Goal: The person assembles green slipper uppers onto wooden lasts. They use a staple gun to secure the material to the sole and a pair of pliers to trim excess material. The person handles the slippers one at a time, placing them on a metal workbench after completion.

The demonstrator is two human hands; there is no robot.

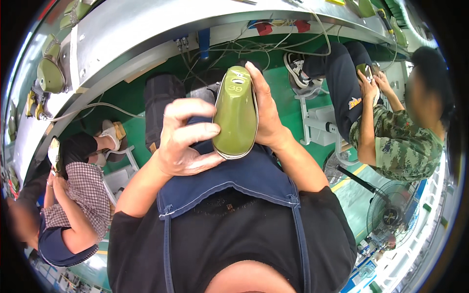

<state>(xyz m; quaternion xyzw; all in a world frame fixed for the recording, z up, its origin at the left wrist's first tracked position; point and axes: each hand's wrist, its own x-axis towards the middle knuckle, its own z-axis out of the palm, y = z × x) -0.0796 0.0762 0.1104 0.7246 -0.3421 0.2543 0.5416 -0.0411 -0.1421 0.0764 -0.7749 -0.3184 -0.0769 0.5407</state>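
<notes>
A glossy green shoe last (235,117) hangs in mid-air before the chest, its flat top with the small hole pointing away from the wearer and its rounded end nearest. The right hand (267,115) grips it along the right side, thumb up beside the top; the left hand (183,139) bends its parted fingers at the left edge, and whether they press on it I cannot tell. The step in hand looks like turning or checking the last, with the right hand carrying it; the next move seems to call for keeping that hold steady while the left fingers settle. Below lies a navy apron (205,189); beyond, a curved-looking metal surface (161,24) carries another green last (50,75). Seated co-workers flank the wearer, one in a checked garment (88,188), one in a camouflage shirt (393,149).
</notes>
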